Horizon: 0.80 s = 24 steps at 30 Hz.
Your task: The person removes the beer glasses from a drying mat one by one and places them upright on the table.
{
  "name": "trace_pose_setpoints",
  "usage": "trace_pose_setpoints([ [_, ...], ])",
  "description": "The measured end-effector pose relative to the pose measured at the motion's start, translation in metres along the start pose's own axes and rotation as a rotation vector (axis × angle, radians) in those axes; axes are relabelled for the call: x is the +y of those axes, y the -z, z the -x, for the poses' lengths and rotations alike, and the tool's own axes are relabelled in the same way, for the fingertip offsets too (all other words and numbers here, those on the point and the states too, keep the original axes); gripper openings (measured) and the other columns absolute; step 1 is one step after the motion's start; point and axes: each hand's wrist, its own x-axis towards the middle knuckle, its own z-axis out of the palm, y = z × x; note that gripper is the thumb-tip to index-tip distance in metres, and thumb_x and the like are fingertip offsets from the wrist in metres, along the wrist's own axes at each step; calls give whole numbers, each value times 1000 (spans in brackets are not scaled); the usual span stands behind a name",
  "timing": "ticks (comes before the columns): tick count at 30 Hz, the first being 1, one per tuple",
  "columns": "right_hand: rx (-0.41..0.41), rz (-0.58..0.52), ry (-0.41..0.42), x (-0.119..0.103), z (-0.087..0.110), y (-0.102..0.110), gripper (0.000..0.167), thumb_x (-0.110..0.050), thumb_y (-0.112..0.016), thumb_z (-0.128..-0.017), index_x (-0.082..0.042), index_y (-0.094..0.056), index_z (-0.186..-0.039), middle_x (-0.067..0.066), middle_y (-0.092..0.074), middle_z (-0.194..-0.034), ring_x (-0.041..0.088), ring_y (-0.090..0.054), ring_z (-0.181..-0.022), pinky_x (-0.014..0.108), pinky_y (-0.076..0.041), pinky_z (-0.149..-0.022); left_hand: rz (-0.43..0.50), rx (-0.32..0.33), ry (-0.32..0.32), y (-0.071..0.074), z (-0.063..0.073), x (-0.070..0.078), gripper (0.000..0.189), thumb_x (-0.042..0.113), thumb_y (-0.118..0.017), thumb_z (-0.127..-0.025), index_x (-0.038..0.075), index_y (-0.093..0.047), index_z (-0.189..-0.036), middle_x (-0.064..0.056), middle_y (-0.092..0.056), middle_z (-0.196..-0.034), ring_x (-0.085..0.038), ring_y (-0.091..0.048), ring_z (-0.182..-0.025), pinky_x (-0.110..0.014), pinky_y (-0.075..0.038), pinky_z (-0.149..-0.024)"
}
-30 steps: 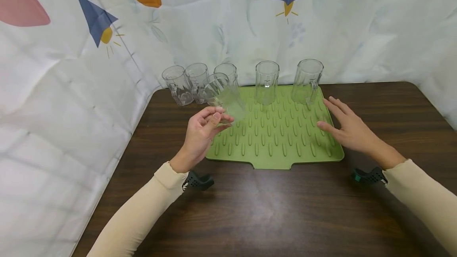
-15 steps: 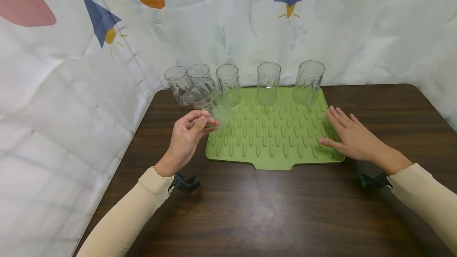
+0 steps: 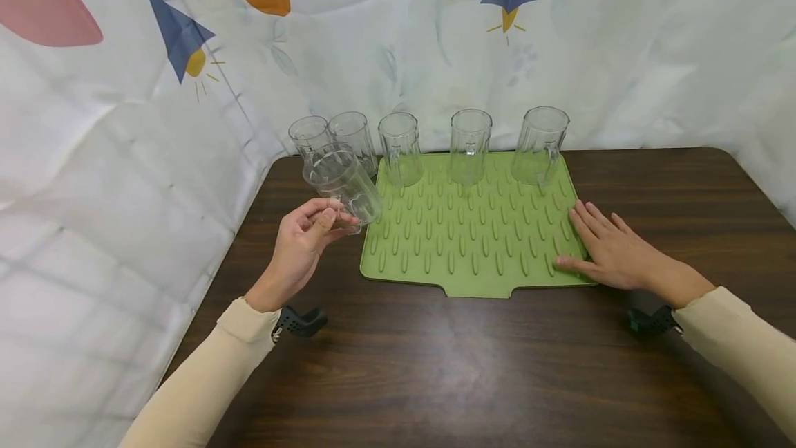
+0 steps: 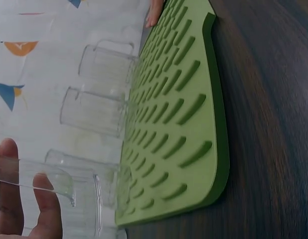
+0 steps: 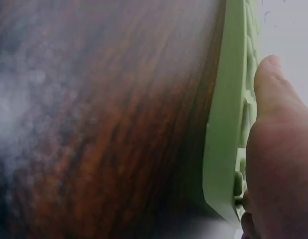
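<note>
My left hand [image 3: 295,247] pinches a clear glass mug [image 3: 357,193] by its handle, thumb against fingers. The mug leans with its mouth up and to the left, overlapping the left edge of the green drying mat [image 3: 472,254] in the head view. In the left wrist view, two fingertips [image 4: 48,206] show in front of the glass. My right hand [image 3: 612,247] rests with spread, fairly straight fingers on the mat's right edge. The right wrist view has its thumb [image 5: 271,82] along the mat's raised side.
Three glass mugs [image 3: 470,151] stand in a row along the back of the mat. Two more mugs [image 3: 352,131] stand on the dark wooden table [image 3: 460,379] left of it, partly behind the held one. A printed white curtain [image 3: 398,33] hangs behind and to the left.
My left hand has carried the mug left and slightly toward me, from over the mat to its left edge. My right hand has lowered a little onto the mat's right edge.
</note>
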Motion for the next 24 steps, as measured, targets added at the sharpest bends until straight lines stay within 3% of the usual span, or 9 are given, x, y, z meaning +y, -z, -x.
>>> trace_pose_setpoints([
  [3, -13, -2, -5, -1, 0, -1, 108, -67, -53, -99, 5, -6, -163, 31, -2, -171, 51, -6, -159, 78, -11, -121, -23, 12, 8, 8, 2, 1, 19, 14, -56, -107, -2, -60, -117, 3, -74, -100, -10, -75, -100, -31, -62, -98],
  [10, -22, -11, -28, -3, 0, -2, 109, -70, -51, -99, 3, -3, -164, 29, 3, -172, 50, -2, -160, 78, -7, -121, -60, 59, 30, 23, 7, 3, 26, 15, -55, -108, -8, -58, -118, 3, -75, -97, -10, -75, -98, -30, -63, -96],
  [18, -10, -24, -66, 1, 4, -5, 111, -72, -48, -99, 3, 0, -164, 30, 7, -171, 50, 3, -160, 79, -5, -121, -70, 77, 15, 41, 12, 1, 21, 17, -54, -108, -1, -62, -116, 2, -73, -99, -9, -75, -99, -29, -62, -96],
  [24, -1, -10, -64, 3, 4, -7, 112, -72, -49, -98, 3, 0, -164, 30, 6, -172, 49, 1, -160, 78, -6, -121, -44, 86, -1, 54, 14, -1, 25, 15, -55, -108, -7, -60, -118, 1, -74, -99, -9, -75, -98, -28, -63, -94],
])
